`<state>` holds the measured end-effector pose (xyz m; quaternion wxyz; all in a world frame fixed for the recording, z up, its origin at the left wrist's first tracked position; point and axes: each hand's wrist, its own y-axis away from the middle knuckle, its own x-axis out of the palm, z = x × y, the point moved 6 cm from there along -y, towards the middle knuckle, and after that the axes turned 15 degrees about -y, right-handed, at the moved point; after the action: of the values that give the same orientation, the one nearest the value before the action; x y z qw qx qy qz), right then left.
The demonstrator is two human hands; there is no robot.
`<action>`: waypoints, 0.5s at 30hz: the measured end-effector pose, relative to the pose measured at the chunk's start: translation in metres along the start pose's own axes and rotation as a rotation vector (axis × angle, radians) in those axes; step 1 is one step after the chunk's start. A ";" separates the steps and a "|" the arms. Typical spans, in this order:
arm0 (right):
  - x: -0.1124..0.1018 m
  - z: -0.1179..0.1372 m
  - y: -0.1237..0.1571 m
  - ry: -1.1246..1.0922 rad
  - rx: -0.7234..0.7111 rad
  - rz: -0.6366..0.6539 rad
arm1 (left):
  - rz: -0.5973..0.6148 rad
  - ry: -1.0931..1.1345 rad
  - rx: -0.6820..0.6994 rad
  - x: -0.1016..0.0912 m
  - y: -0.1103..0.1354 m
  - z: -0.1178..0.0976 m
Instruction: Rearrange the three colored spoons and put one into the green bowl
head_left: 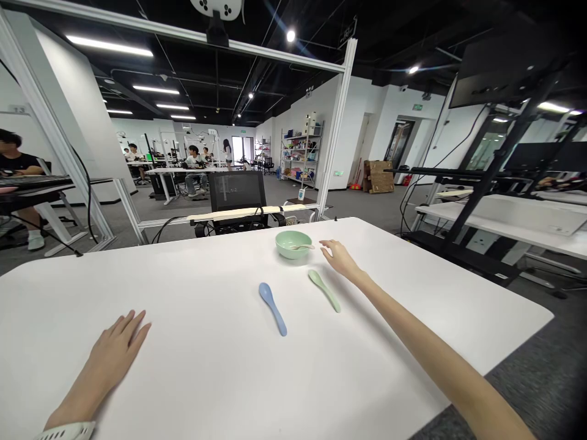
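Observation:
A green bowl (285,249) stands near the far edge of the white table, and a pale spoon (303,247) rests in it with its handle over the right rim. My right hand (338,256) is stretched out just right of that handle, fingers apart and a small gap from it. Nearer to me lie a light green spoon (324,291) and, to its left, a blue spoon (274,309), both flat on the tabletop. On the left, my left hand (117,345) lies palm down with fingers spread, away from the bowl and spoons.
The white table (197,354) has a metal frame (337,128) beyond its far edge. A black office chair (237,192) stands behind it. To the right is a black stand (477,214) with cables. A seated person (18,162) is at the far left.

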<state>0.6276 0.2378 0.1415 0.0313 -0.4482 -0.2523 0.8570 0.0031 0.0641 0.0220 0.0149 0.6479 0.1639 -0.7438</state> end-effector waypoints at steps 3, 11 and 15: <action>0.008 -0.022 0.034 -0.014 0.022 0.071 | 0.007 0.026 0.000 -0.004 0.000 -0.003; 0.023 -0.042 0.079 -0.032 0.063 0.160 | -0.019 0.068 -0.024 -0.010 0.004 -0.003; 0.023 -0.044 0.081 -0.048 0.061 0.131 | -0.021 0.054 -0.028 -0.006 0.003 0.000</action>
<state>0.6625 0.1911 0.0663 -0.0175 -0.4419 -0.1969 0.8750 0.0050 0.0603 0.0275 0.0117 0.6656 0.1816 -0.7237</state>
